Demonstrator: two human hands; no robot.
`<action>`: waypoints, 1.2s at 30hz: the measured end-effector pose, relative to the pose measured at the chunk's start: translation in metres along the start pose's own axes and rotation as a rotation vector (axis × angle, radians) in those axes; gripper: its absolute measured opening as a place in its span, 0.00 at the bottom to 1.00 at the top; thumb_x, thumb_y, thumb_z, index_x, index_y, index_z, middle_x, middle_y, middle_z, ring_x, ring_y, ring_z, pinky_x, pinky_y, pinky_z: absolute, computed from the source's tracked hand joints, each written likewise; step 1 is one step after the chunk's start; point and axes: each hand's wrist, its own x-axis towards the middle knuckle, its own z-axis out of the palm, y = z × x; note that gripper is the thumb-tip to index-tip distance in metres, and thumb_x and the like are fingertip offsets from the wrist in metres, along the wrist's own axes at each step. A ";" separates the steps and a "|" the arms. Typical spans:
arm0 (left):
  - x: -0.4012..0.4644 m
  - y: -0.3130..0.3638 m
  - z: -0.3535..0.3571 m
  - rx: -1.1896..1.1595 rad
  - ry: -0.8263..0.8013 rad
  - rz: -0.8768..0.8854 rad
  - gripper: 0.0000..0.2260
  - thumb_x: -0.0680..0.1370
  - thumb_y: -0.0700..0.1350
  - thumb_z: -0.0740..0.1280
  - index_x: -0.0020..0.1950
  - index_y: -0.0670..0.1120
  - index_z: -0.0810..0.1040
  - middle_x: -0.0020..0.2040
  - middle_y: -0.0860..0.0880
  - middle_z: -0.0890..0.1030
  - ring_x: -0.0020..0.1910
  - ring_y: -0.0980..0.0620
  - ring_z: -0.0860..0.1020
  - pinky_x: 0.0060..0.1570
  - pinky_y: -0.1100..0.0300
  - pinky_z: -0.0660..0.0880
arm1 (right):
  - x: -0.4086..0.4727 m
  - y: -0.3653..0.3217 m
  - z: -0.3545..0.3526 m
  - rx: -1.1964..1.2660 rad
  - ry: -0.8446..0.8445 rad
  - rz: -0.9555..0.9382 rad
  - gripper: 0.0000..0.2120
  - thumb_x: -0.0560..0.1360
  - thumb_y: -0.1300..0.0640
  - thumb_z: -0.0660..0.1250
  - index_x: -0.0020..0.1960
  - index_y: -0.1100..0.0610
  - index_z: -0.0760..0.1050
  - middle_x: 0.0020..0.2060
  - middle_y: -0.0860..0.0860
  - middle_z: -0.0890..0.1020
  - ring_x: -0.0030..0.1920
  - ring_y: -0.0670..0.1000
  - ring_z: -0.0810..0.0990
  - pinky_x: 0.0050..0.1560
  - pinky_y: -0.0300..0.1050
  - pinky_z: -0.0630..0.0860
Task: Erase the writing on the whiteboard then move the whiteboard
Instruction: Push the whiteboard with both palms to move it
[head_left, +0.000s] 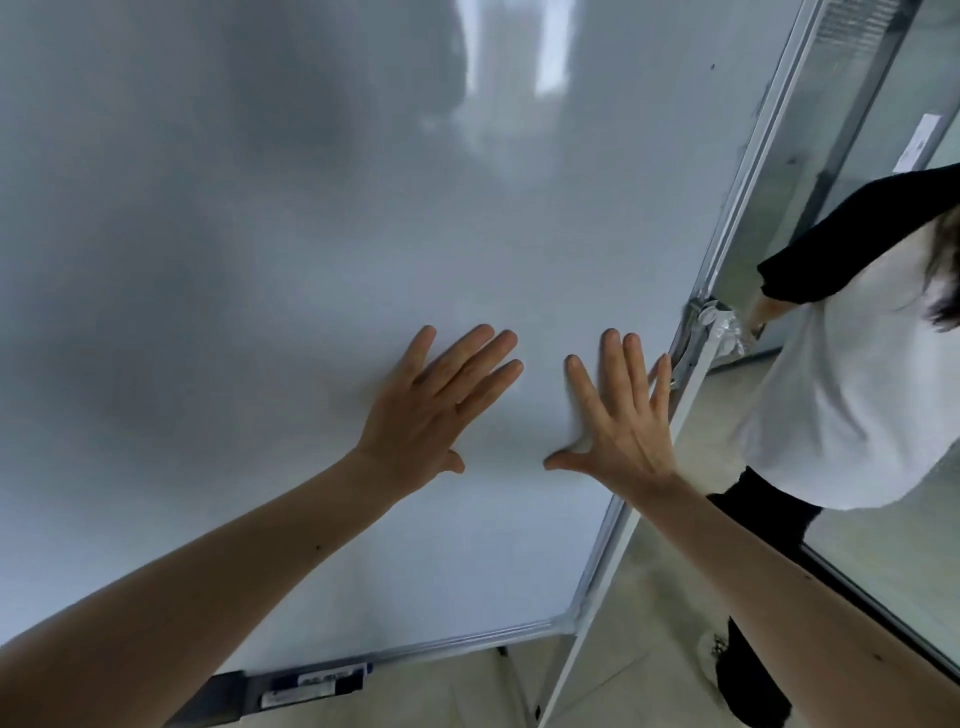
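Observation:
The whiteboard (270, 249) fills most of the head view, its white surface free of any writing, with only grey reflections on it. My left hand (436, 400) lies flat against the board with fingers spread, and my right hand (618, 421) presses flat beside it, close to the board's right metal frame (737, 202). Neither hand holds anything. A marker tray (306, 686) with an eraser and a marker runs along the bottom edge.
A second person in a white top with black sleeves (857, 384) stands at the right, a hand by the frame's bracket (711, 322). A glass wall (883, 104) rises behind. The stand's leg (576, 665) reaches down to the pale floor.

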 end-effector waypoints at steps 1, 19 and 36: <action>0.005 -0.003 0.008 0.003 -0.003 -0.006 0.64 0.57 0.72 0.76 0.83 0.48 0.48 0.83 0.45 0.46 0.81 0.44 0.48 0.76 0.38 0.40 | 0.010 0.002 0.008 0.006 -0.001 -0.009 0.71 0.49 0.32 0.81 0.80 0.51 0.46 0.79 0.59 0.41 0.79 0.60 0.36 0.71 0.76 0.49; 0.112 -0.043 0.152 0.034 -0.116 -0.098 0.65 0.58 0.70 0.77 0.82 0.46 0.44 0.83 0.45 0.47 0.82 0.43 0.48 0.75 0.37 0.33 | 0.174 0.050 0.156 0.062 0.026 -0.125 0.71 0.53 0.30 0.78 0.81 0.51 0.41 0.79 0.62 0.44 0.79 0.62 0.37 0.71 0.77 0.53; 0.201 -0.096 0.305 0.138 -0.269 -0.227 0.63 0.62 0.70 0.74 0.82 0.45 0.42 0.83 0.44 0.41 0.81 0.42 0.43 0.76 0.37 0.33 | 0.355 0.075 0.328 0.232 0.166 -0.315 0.60 0.63 0.22 0.65 0.81 0.51 0.43 0.80 0.60 0.41 0.79 0.63 0.42 0.73 0.74 0.51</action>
